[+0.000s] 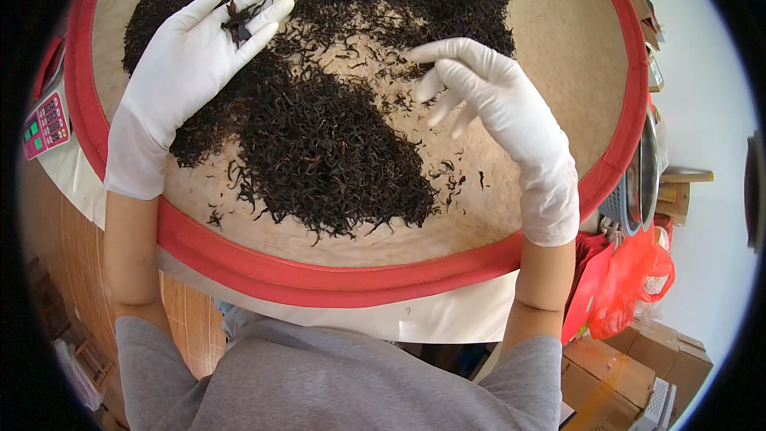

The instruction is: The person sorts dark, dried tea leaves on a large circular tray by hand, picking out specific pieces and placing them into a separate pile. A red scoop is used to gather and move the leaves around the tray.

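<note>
A wide round woven tray [558, 48] with a red rim [335, 281] holds a spread heap of dark dried tea leaves [327, 144]. My left hand [187, 72], in a white glove, hovers palm up over the heap's left part and holds a small bunch of dark stems [241, 22] on its fingers. My right hand [495, 104], also in a white glove, hangs above the leaves to the right of the heap, fingers loosely apart and pointing left, with nothing in it.
A digital scale [46, 124] sits at the left beyond the tray. At the right stand a red plastic bag [630, 283], a metal sieve on its edge [645, 175] and cardboard boxes [638, 367]. A wooden floor [76, 255] shows at the lower left.
</note>
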Action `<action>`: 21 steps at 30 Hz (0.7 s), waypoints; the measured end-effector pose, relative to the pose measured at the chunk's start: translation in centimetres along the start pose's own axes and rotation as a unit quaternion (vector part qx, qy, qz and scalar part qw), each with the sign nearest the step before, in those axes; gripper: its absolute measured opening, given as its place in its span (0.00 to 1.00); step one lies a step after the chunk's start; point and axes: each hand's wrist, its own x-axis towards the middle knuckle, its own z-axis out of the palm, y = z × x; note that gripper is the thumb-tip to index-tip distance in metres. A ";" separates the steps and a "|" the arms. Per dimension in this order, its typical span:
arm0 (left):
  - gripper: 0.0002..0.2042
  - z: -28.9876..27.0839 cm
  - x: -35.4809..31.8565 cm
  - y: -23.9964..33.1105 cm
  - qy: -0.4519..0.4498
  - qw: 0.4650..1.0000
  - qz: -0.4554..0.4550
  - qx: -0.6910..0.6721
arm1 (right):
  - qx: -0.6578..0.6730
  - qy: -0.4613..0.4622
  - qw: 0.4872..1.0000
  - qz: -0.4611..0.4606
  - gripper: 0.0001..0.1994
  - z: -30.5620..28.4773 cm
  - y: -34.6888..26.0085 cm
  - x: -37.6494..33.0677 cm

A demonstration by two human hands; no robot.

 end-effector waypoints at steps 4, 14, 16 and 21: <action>0.25 0.0 -0.1 0.2 -0.017 1.000 -0.001 0.011 | -0.292 -0.013 0.941 -0.168 0.39 1.4 1.9 -1.2; 0.25 -0.2 0.1 0.4 -0.015 1.000 0.008 -0.001 | -0.527 -0.016 0.843 -0.110 0.40 8.1 2.3 -2.7; 0.25 0.2 -0.1 0.3 0.016 0.999 0.030 0.016 | -0.473 -0.026 0.871 -0.130 0.42 6.4 3.1 -2.2; 0.25 0.0 -0.3 0.5 -0.018 1.000 0.017 -0.008 | -0.100 -0.014 0.991 -0.084 0.28 2.8 1.1 -1.3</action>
